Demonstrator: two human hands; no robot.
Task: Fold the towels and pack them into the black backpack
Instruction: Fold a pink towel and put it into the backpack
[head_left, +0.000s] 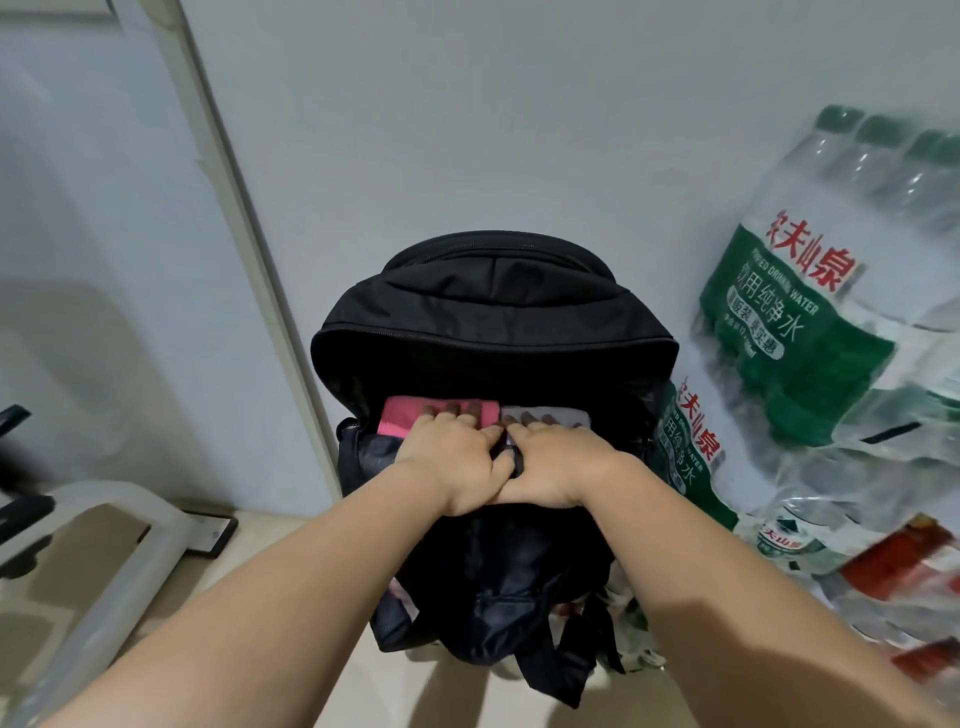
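The black backpack (493, 322) stands open against the wall, its main compartment facing me. Inside its mouth lie two folded towels side by side: a pink towel (400, 415) on the left and a white towel (566, 415) on the right. My left hand (452, 462) presses on the pink towel with its fingers reaching into the opening. My right hand (550, 462) presses on the white towel in the same way. The two hands touch each other at the thumbs. The towels' lower parts are hidden under my hands.
Shrink-wrapped packs of green-labelled water bottles (810, 312) stack up right of the backpack, touching it. A red-labelled pack (914, 571) lies lower right. A white plastic frame (104, 561) and a door frame (244, 218) are on the left. The floor is pale tile.
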